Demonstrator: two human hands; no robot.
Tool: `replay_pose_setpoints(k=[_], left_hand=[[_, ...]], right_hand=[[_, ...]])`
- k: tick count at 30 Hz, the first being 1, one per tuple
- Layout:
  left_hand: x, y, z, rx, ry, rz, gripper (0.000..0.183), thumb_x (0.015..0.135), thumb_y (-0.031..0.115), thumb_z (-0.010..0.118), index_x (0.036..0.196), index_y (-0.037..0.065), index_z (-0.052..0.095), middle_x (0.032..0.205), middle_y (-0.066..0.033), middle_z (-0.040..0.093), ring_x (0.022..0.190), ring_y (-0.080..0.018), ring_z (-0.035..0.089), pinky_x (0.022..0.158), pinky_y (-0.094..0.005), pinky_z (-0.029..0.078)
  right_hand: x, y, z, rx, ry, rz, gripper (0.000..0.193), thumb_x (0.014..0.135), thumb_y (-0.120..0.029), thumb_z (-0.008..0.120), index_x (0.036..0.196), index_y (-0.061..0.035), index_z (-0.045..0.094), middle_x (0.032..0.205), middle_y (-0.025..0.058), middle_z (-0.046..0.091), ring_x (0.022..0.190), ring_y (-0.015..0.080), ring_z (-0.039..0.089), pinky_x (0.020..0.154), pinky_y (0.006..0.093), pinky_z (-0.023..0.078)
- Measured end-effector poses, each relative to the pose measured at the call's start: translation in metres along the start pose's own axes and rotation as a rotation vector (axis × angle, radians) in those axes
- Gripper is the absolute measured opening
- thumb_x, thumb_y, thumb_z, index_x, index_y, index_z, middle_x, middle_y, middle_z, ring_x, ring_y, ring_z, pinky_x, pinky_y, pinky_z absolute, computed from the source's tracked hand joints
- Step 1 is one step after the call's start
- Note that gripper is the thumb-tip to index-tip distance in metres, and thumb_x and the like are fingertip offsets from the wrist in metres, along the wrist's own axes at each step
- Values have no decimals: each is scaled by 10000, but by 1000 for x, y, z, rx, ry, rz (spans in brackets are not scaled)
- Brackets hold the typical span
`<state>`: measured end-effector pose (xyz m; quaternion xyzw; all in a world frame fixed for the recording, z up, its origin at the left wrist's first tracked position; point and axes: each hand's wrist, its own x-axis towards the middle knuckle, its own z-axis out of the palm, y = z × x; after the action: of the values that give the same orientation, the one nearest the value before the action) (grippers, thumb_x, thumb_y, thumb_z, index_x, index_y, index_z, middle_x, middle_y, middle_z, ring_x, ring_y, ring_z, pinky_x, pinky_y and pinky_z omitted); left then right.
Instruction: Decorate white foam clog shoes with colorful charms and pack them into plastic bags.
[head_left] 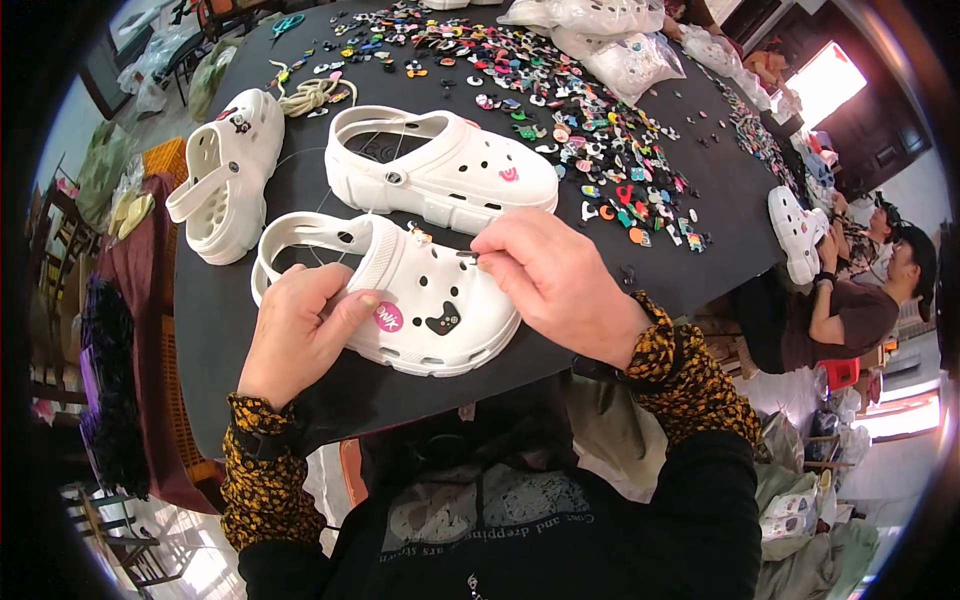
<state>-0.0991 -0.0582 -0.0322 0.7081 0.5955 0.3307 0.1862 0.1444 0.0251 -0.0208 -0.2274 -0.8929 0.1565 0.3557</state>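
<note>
A white clog [455, 330] lies on the black table in front of me, its toe to the right. My left hand [305, 325] grips the clog near its opening, thumb on the upper beside a round pink charm [388, 317]. A black game-controller charm [443, 319] sits lower on the toe, and a small charm [418, 234] sits near the top edge. My right hand [545, 280] pinches a small dark piece [468, 254] at the clog's holes; its shape is mostly hidden by the fingers. Just behind stands another white clog [450, 165] with a pink rainbow charm [509, 174].
A third white clog [228, 180] stands at the left. Many loose colourful charms [560, 120] spread over the far and right table, near a beige cord [310, 97] and clear plastic bags [620, 60]. At the right, a person [870, 310] handles a white clog [797, 235].
</note>
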Motion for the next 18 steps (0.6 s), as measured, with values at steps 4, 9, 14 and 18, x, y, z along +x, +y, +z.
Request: replay_pose_setpoints(k=[4,9,14,18], left_hand=[[0,-1,1,-10,1,-8,258,833,247,653,720,23,590,593,-104,509,592,-266,435,582,-364,365],[1,-2,0,8,-4,-7,257,833,253,655,730,26,591,594,-104,502,598,-268,441,579,-366,372],[-1,-2,-1,13,-23,-8,292,834,281,661,714,29,576,592,-108,494,599,-271,448,573,-370,370],[-1,-5,2,3,18,21,307,834,290,663,700,31,566,587,-110,488,601,-276,447,572,-375,371]], right_hand=[[1,-1,7,-102,-72,-98,109,803,-40,615,899,-11,573,866,127,579,842,295,577,754,380,473],[0,0,3,25,-78,33,123,810,11,616,931,-9,611,881,112,599,821,259,601,727,334,490],[1,1,0,129,-127,104,120,817,20,604,934,4,625,887,113,609,809,238,613,715,315,495],[6,2,-1,138,-173,118,115,822,27,594,932,9,620,877,117,611,792,231,618,695,299,495]])
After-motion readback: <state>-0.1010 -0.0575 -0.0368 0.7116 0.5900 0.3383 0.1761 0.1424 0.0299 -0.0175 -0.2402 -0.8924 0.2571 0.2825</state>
